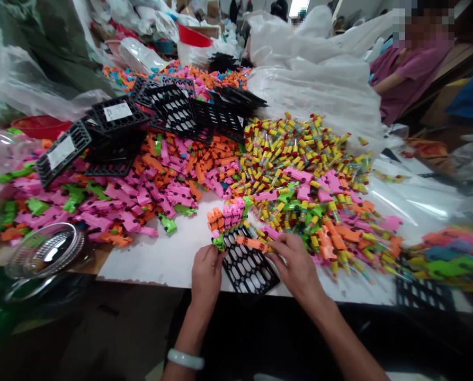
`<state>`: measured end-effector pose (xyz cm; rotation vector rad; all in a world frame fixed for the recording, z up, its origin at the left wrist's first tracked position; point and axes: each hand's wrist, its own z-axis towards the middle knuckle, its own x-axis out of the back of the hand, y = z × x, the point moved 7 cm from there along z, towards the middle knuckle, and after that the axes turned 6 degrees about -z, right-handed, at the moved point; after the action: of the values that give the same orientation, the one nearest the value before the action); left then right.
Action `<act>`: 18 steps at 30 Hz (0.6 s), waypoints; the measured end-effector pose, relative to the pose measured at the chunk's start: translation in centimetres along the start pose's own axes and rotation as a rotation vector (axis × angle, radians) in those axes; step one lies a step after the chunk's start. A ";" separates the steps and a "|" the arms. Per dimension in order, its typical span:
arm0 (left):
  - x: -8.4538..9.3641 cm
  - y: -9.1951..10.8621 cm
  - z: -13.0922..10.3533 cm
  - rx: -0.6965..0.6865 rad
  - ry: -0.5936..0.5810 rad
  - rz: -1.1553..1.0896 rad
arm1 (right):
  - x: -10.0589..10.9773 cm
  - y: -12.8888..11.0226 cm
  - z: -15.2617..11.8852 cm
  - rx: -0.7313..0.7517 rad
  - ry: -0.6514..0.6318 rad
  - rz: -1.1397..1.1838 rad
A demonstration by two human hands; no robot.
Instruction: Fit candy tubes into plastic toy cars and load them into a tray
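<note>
A black plastic grid tray (248,272) lies at the table's front edge, its rows of long openings mostly bare. Several orange and pink toy cars (233,214) stand packed along its far end. My left hand (207,271) is at the tray's left edge, fingers pinched on a small green toy car (219,243). Over the tray's right side, my right hand (295,263) grips one end of an orange toy car (252,244), wheels showing. Both thumbs are partly hidden.
Loose pink, orange and green toy cars (121,203) heap up at left. More black trays (172,111) lie on them. Small yellow tubes (295,145) are piled at right. A clear plastic basket (47,251) sits front left. A person in a purple shirt (415,74) is at far right.
</note>
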<state>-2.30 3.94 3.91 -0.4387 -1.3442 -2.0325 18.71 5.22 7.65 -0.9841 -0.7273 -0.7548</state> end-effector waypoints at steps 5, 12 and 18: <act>0.4 0.2 -0.4 0.020 0.018 -0.038 | -0.5 -0.3 1.0 -0.067 -0.087 -0.049; 6.2 3.2 -0.6 0.083 0.313 -0.225 | 1.1 -4.7 1.5 -0.051 0.082 0.251; 7.7 6.4 3.1 -0.114 0.163 -0.245 | -0.6 -8.7 2.9 -0.056 0.021 0.583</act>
<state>-3.84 2.49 14.18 -0.1575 -1.2367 -2.2989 10.69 4.88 12.18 -1.1631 -0.3672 -0.2745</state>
